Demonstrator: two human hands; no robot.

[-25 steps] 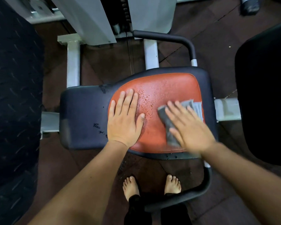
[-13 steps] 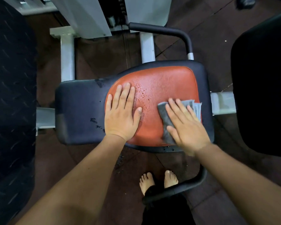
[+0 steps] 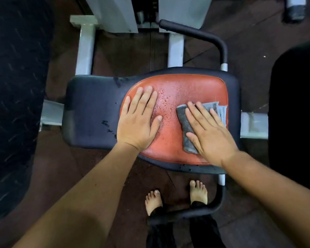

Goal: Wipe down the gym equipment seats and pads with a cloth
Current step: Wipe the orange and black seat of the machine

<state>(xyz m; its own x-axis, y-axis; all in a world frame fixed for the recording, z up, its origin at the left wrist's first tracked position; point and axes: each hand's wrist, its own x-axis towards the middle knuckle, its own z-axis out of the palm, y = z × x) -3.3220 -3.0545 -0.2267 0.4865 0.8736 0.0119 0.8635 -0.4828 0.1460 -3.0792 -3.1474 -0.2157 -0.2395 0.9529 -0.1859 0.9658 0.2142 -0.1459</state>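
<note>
On orange seat pad [image 3: 170, 145], w/ grey cloth [image 3: 186, 126] folded near rt edge under right hand [image 3: 210, 135] (fingers straight, slightly spread): press evenly, sweep left thru droplets [image 3: 164, 101]; lift left hand [image 3: 138, 122] (flat, fingers close together, thumb out) off first. Can't tell how much cloth under palm; can't make out black pad [image 3: 293, 113] far right, cut off & dark.

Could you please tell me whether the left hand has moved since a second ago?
No; the left hand still rests flat over the left edge of the orange panel.
</note>
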